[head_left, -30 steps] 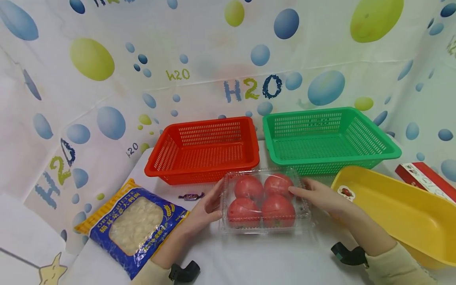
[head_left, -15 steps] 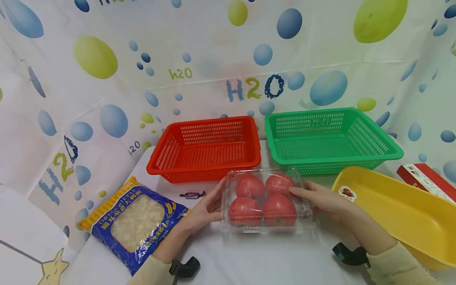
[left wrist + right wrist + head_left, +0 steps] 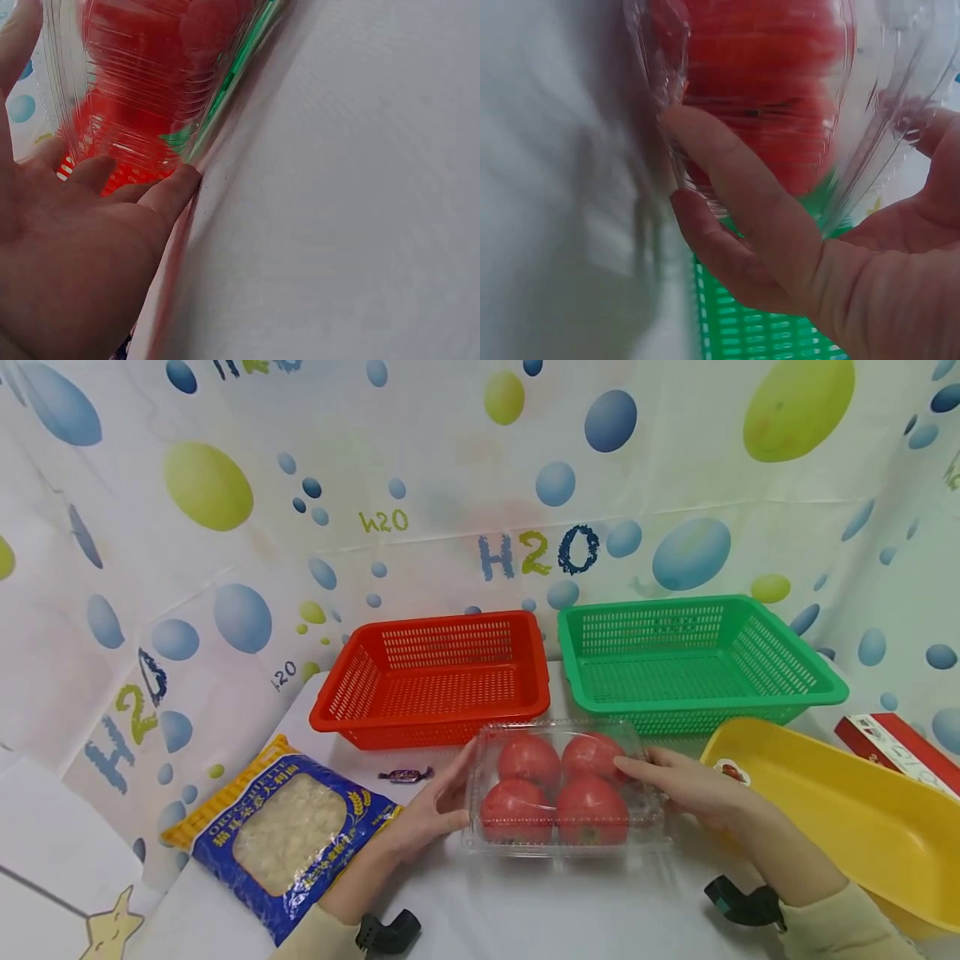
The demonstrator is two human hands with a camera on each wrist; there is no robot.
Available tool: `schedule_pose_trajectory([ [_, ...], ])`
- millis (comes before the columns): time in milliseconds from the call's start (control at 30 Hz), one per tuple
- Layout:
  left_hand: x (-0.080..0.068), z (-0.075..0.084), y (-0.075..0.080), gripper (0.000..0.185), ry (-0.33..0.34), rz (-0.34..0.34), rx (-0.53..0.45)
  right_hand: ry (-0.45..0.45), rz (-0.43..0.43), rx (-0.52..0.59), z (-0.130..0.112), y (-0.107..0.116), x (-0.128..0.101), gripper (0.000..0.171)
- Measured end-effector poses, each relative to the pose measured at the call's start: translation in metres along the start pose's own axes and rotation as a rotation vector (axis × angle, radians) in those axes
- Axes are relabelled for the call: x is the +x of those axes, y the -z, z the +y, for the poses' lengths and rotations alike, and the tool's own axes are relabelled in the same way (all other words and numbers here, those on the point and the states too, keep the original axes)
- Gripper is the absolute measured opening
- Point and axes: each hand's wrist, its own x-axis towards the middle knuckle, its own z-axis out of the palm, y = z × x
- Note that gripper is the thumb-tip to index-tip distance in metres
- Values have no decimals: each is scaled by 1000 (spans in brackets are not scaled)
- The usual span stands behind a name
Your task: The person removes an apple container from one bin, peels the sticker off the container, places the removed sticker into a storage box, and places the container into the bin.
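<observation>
A clear plastic box of tomatoes (image 3: pixel 555 842) sits in the middle, several red tomatoes (image 3: pixel 591 810) showing through its lid. My left hand (image 3: pixel 431 806) holds the box's left end; in the left wrist view the fingertips (image 3: pixel 184 176) meet its lower edge. At the opposite end my right hand (image 3: pixel 693 785) grips the box, the thumb lying over the lid. In the right wrist view, two fingers (image 3: pixel 742 176) reach along the ribbed side to the lower edge. The box's underside is hidden in the head view.
Behind the box stand a red basket (image 3: pixel 450 735) and a green basket (image 3: pixel 720 703). A yellow tub (image 3: pixel 832 793) and a red-and-white carton (image 3: pixel 900 752) are on the right. On the left lie a pasta bag (image 3: pixel 288 827) and a small wrapped candy (image 3: pixel 406 775).
Both hands stay at the ends of the tomato box, which has shifted very slightly to the right. The head view has moved a little.
</observation>
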Motion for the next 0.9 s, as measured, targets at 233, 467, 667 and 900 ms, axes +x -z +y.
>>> schedule_pose_trajectory([
  [233,0,8,-5,101,16,-8,-8,-11,18,-85,-9,3,-10,74],
  [467,1,17,-9,97,-4,-10,-126,53,24,-130,-17,12,-20,65],
  [667,0,26,-11,95,-9,4,-172,116,-15,-119,-19,17,-25,59],
  [900,1,37,-13,93,-45,44,-174,232,-87,-47,-21,28,-33,64],
])
